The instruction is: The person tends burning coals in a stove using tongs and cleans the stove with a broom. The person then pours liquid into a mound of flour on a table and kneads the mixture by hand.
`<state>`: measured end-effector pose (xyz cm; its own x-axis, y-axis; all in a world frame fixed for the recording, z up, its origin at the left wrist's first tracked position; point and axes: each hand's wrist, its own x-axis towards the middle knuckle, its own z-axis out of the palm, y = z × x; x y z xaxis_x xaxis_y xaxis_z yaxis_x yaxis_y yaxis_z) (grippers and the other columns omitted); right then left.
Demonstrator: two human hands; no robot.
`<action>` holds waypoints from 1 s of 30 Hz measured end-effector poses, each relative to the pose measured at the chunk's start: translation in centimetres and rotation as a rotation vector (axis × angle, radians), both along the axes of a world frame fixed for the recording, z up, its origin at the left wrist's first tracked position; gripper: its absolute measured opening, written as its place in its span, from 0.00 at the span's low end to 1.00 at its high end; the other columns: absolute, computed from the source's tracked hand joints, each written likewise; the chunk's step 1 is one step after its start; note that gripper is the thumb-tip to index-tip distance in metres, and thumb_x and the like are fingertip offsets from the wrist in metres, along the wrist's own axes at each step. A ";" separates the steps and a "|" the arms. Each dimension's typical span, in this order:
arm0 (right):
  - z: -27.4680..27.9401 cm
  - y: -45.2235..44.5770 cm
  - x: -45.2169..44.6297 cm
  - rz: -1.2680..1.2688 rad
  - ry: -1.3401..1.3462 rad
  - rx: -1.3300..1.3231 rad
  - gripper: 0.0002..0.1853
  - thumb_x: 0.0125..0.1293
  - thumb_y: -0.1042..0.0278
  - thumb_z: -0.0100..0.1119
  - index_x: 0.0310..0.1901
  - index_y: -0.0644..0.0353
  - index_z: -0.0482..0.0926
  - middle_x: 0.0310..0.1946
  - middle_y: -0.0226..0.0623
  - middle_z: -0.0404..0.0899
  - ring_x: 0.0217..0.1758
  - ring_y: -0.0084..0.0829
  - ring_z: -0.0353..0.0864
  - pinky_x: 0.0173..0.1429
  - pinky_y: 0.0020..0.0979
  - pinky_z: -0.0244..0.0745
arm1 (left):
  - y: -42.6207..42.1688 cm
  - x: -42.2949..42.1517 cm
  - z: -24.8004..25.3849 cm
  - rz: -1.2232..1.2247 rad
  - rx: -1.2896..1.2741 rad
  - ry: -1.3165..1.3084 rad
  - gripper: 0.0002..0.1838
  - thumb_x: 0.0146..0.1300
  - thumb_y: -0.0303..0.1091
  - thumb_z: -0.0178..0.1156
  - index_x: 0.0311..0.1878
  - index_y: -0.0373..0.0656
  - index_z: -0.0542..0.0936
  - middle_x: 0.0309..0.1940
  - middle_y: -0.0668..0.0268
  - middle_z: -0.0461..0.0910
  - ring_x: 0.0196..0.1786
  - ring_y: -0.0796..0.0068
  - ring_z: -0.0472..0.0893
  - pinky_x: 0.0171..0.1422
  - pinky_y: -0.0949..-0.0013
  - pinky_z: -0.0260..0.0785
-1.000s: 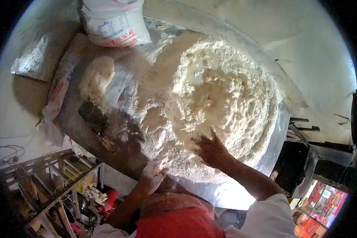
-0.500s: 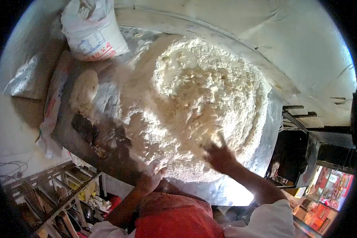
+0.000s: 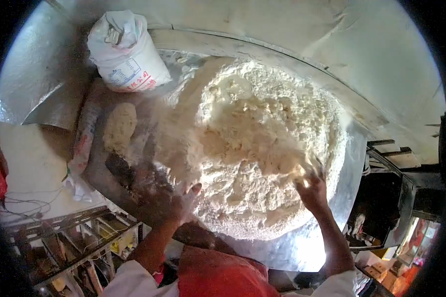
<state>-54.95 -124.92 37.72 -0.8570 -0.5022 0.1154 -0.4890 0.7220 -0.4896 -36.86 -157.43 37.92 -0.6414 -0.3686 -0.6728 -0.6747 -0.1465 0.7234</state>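
Note:
A wide mound of flour (image 3: pixel 252 198) covers much of the metal worktop (image 3: pixel 344 171), with rough, clumpy, damper-looking patches in its middle. My right hand (image 3: pixel 313 188) is at the mound's right side, fingers apart and bent down into the flour. At the lower left edge of the heap is my left hand (image 3: pixel 184 202), its thumb held away from the other fingers. Those fingers touch the flour and are partly blurred. Neither hand visibly grips an object.
A white printed sack (image 3: pixel 129 62) stands open at the back left. Near it lies a pale, oblong, dough-like lump (image 3: pixel 120 127). A metal rack (image 3: pixel 79 242) is at lower left, and a dark shelf unit (image 3: pixel 376 203) stands right of the worktop. A wall runs along the back.
My right hand has moved to the right across the flour. My left hand has shifted slightly up and left against the heap's edge. The camera view has also shifted.

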 end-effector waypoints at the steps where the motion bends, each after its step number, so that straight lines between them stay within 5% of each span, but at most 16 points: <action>1: -0.6 1.3 0.5 -0.165 -0.259 -0.095 0.19 0.55 0.72 0.63 0.49 0.62 0.76 0.62 0.49 0.64 0.68 0.45 0.60 0.68 0.40 0.59 | -0.6 -0.9 -1.8 -0.027 -0.050 0.097 0.36 0.66 0.47 0.56 0.70 0.38 0.57 0.66 0.51 0.62 0.68 0.59 0.63 0.69 0.60 0.58; 3: -3.5 5.4 1.8 -0.485 -0.660 -0.268 0.28 0.61 0.64 0.61 0.62 0.62 0.64 0.64 0.47 0.61 0.68 0.42 0.59 0.69 0.37 0.58 | -1.2 -3.3 -3.8 0.021 -0.067 0.153 0.36 0.67 0.46 0.55 0.70 0.35 0.56 0.65 0.52 0.64 0.65 0.60 0.66 0.68 0.60 0.58; 5: -5.3 6.8 2.0 -0.648 -0.651 -0.188 0.32 0.64 0.59 0.59 0.65 0.62 0.59 0.64 0.46 0.60 0.68 0.41 0.59 0.69 0.36 0.57 | -1.7 -5.8 -5.2 0.090 -0.032 0.115 0.37 0.69 0.49 0.52 0.70 0.35 0.54 0.67 0.53 0.62 0.65 0.61 0.66 0.69 0.59 0.56; 7: -3.5 5.6 1.5 -0.854 -0.795 -0.634 0.35 0.67 0.49 0.52 0.67 0.61 0.54 0.63 0.44 0.60 0.67 0.41 0.60 0.68 0.38 0.58 | -2.1 -8.3 -9.3 0.168 0.051 0.251 0.36 0.68 0.44 0.55 0.71 0.36 0.54 0.68 0.51 0.59 0.67 0.63 0.63 0.69 0.63 0.56; 10: -7.8 4.7 -0.4 -1.122 -0.840 -0.715 0.35 0.67 0.42 0.47 0.66 0.60 0.59 0.63 0.43 0.63 0.66 0.40 0.61 0.69 0.43 0.56 | -1.5 -12.9 -16.7 0.375 0.129 0.406 0.37 0.68 0.44 0.54 0.71 0.35 0.51 0.69 0.50 0.57 0.70 0.65 0.59 0.71 0.64 0.53; 11: -8.1 3.7 -1.4 -1.201 -0.872 -0.710 0.35 0.67 0.42 0.47 0.66 0.60 0.60 0.63 0.43 0.63 0.66 0.40 0.62 0.69 0.43 0.56 | -0.7 -14.9 -12.0 0.241 -0.087 0.410 0.40 0.68 0.47 0.54 0.71 0.32 0.48 0.70 0.51 0.56 0.71 0.64 0.57 0.72 0.64 0.50; 14: -15.0 4.2 -1.3 -0.947 -1.095 -1.107 0.35 0.66 0.39 0.47 0.63 0.61 0.64 0.60 0.42 0.64 0.66 0.40 0.62 0.68 0.43 0.59 | 0.2 -18.8 -22.6 0.050 0.383 0.552 0.42 0.66 0.53 0.54 0.71 0.35 0.51 0.69 0.58 0.59 0.70 0.61 0.59 0.73 0.60 0.48; 16: -13.2 3.9 -1.6 -0.861 -1.163 -1.238 0.35 0.65 0.38 0.47 0.62 0.61 0.65 0.59 0.42 0.65 0.66 0.39 0.62 0.68 0.43 0.61 | 4.5 -19.5 -9.1 -0.060 0.286 0.227 0.43 0.64 0.52 0.57 0.72 0.36 0.50 0.69 0.55 0.57 0.68 0.63 0.60 0.72 0.62 0.52; 17: -7.5 3.5 -1.8 -0.481 -0.993 -0.874 0.33 0.69 0.43 0.44 0.66 0.59 0.59 0.65 0.44 0.57 0.70 0.39 0.55 0.72 0.44 0.53 | 4.8 -19.7 -3.9 -0.210 0.265 0.272 0.36 0.67 0.50 0.53 0.72 0.43 0.55 0.70 0.58 0.59 0.71 0.64 0.58 0.75 0.61 0.48; 20: -0.6 4.0 -3.3 -0.584 -0.864 -0.671 0.22 0.70 0.59 0.51 0.62 0.60 0.68 0.62 0.43 0.65 0.64 0.38 0.68 0.66 0.39 0.66 | -1.1 -18.3 -7.0 -0.378 0.087 0.559 0.28 0.64 0.43 0.60 0.64 0.42 0.68 0.65 0.59 0.65 0.68 0.66 0.64 0.69 0.57 0.59; 22: -4.4 11.0 -4.2 -0.579 -0.814 -0.523 0.39 0.64 0.37 0.51 0.65 0.63 0.60 0.66 0.50 0.57 0.67 0.46 0.60 0.68 0.50 0.60 | -5.9 -16.1 -7.4 -0.283 -0.039 0.495 0.28 0.65 0.44 0.57 0.64 0.41 0.66 0.64 0.58 0.66 0.67 0.65 0.65 0.68 0.59 0.60; 23: -7.6 13.2 -4.3 -0.621 -0.766 -0.803 0.30 0.69 0.51 0.51 0.67 0.60 0.61 0.61 0.44 0.68 0.60 0.39 0.71 0.64 0.42 0.67 | -8.0 -14.9 -7.7 -0.184 -0.103 0.344 0.28 0.66 0.44 0.56 0.65 0.40 0.66 0.64 0.58 0.67 0.66 0.65 0.66 0.68 0.59 0.60; 24: -12.4 16.1 -3.6 -0.628 -0.775 -0.804 0.30 0.69 0.51 0.51 0.67 0.60 0.61 0.61 0.44 0.68 0.60 0.39 0.71 0.64 0.42 0.67 | -9.1 -14.1 -7.7 -0.097 -0.147 0.207 0.28 0.67 0.44 0.54 0.65 0.39 0.65 0.63 0.58 0.67 0.65 0.65 0.66 0.67 0.60 0.61; 26: -20.1 20.0 -2.9 -0.412 -0.954 -0.895 0.34 0.71 0.40 0.39 0.70 0.54 0.55 0.63 0.46 0.65 0.63 0.40 0.67 0.63 0.43 0.67 | -8.4 -13.9 -8.4 0.018 -0.077 0.058 0.27 0.68 0.44 0.52 0.65 0.38 0.64 0.62 0.58 0.68 0.64 0.65 0.67 0.66 0.61 0.62; 29: -14.3 9.1 -3.5 -0.516 -1.242 -1.208 0.29 0.71 0.51 0.47 0.66 0.60 0.59 0.60 0.42 0.68 0.57 0.39 0.73 0.58 0.40 0.74 | -0.7 -17.1 -9.5 0.047 0.358 -0.004 0.27 0.70 0.44 0.48 0.66 0.37 0.62 0.60 0.57 0.70 0.62 0.65 0.69 0.64 0.63 0.64; 30: -15.8 8.9 -3.7 -0.415 -1.177 -0.870 0.25 0.72 0.54 0.44 0.63 0.63 0.64 0.58 0.43 0.70 0.56 0.39 0.74 0.56 0.39 0.75 | 2.5 -18.3 -10.0 -0.037 0.314 0.138 0.33 0.68 0.48 0.51 0.69 0.38 0.58 0.64 0.55 0.66 0.68 0.65 0.61 0.72 0.61 0.52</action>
